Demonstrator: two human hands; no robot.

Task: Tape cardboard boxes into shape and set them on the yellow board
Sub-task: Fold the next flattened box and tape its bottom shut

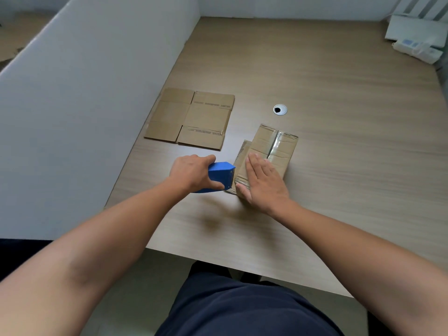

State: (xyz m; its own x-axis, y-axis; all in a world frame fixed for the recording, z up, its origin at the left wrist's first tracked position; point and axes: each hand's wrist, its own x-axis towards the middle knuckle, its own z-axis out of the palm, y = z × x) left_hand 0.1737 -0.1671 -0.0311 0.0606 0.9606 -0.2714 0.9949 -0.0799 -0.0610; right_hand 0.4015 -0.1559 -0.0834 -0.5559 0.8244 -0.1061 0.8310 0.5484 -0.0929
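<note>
A small cardboard box (pixel 276 146) stands folded on the wooden table, clear tape running along its top seam. My right hand (pixel 263 180) lies flat on the near part of the box top, fingers straight, pressing it down. My left hand (pixel 191 172) grips a blue tape dispenser (pixel 221 175), whose toothed blade touches the box's near left edge. A flattened cardboard box (pixel 191 117) lies on the table to the far left. No yellow board is in view.
A grey partition wall (pixel 84 105) runs along the table's left side. A round cable grommet (pixel 280 109) sits beyond the box. White devices (pixel 417 42) lie at the far right corner. The table's near edge (pixel 242 265) is close to my lap.
</note>
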